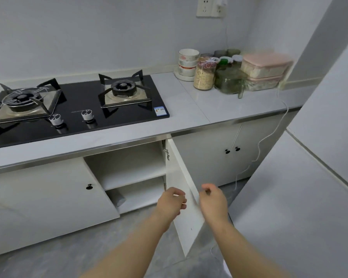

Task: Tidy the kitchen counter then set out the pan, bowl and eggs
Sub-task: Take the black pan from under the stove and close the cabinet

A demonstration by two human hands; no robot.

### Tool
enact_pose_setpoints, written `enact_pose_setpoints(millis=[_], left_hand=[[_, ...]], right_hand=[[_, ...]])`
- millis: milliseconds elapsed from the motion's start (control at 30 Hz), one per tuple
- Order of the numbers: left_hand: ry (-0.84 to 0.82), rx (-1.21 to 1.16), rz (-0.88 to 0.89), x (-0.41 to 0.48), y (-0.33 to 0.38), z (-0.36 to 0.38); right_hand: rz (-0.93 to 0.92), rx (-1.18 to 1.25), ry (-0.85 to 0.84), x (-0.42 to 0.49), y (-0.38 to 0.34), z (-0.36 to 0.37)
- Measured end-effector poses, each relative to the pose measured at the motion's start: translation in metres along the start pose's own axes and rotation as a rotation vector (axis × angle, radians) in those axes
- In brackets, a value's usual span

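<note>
A stack of white bowls (187, 63) stands on a small plate at the back of the counter (189, 109), right of the black gas hob (78, 109). No pan and no eggs are in view. Under the counter one cabinet door (186, 227) stands open towards me. My left hand (172, 201) hovers at the door's inner face with loosely curled fingers and holds nothing. On the door's outer side, my right hand (212, 199) has its fingers curled at a small dark knob.
Jars (204, 75), a green glass jug (231, 81) and two stacked pink-lidded boxes (265, 67) crowd the counter's back right corner. A white cable (269, 135) hangs from the wall socket to the floor. The open cabinet has two white shelves, the lower holding a grey object (119, 197). A white fridge (309, 197) stands at right.
</note>
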State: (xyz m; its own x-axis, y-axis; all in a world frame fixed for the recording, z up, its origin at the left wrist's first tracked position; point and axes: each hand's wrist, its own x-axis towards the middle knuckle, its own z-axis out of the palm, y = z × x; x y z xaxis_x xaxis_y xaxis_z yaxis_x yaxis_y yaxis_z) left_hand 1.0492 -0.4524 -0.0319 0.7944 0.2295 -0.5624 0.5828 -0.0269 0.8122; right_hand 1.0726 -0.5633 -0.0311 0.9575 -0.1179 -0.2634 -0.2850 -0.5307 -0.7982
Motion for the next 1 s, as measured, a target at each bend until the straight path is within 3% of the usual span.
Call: enact_pose_setpoints(millis=[167,433,733,1000], left_hand=[[0.009,0.071,-0.049,0.003,-0.004,0.014],[0.072,-0.076,-0.074,0.003,-0.004,-0.012],[0.220,-0.191,-0.097,0.005,-0.017,-0.077],[0.319,-0.179,-0.135,0.018,-0.032,-0.158]], right_hand=[[0.123,-0.091,-0.199,0.004,0.023,-0.008],[0.002,-0.267,-0.430,0.012,0.021,0.012],[0.118,-0.259,-0.632,0.000,-0.007,0.068],[0.308,-0.032,-0.676,-0.015,-0.058,0.150]])
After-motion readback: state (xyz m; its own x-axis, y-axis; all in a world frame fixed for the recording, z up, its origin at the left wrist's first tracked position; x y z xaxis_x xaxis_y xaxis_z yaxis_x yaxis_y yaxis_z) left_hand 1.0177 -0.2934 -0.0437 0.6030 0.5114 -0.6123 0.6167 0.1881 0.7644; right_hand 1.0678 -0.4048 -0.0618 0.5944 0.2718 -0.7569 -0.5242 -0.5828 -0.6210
